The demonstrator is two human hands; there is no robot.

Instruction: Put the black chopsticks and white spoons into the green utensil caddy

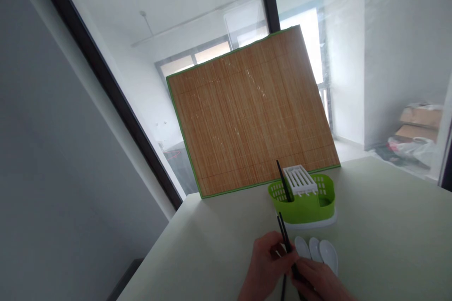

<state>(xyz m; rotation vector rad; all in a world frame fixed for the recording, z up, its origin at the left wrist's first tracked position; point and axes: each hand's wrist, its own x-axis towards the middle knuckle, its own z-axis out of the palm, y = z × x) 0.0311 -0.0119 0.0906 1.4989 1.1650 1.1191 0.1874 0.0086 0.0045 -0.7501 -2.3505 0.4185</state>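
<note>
In the head view, the left hand [267, 263] and the right hand [316, 278] meet at the near side of a pale desk [381, 216]. Both are closed on thin black chopsticks [284, 236]: the left grasps them around the middle with its thumb and fingers, the right grips them lower down. Their upper ends point up toward the basket. A black stick [284, 287] shows below the left hand, partly hidden.

Just beyond the hands stands a green basket [302, 211] with slotted walls and a white base [318, 225]. One black chopstick [284, 183] leans in its left compartment, and a white slotted rack [300, 179] sits tilted across the top. Three white spoons [328, 255] lie side by side between the basket and the right hand, their lower parts partly covered by that hand.

Behind the basket, a bamboo mat [247, 117] with green edging stands upright against a window [212, 14]. Cardboard boxes [420, 116] and a plastic bag [420, 149] are beyond the glass, at the right.
</note>
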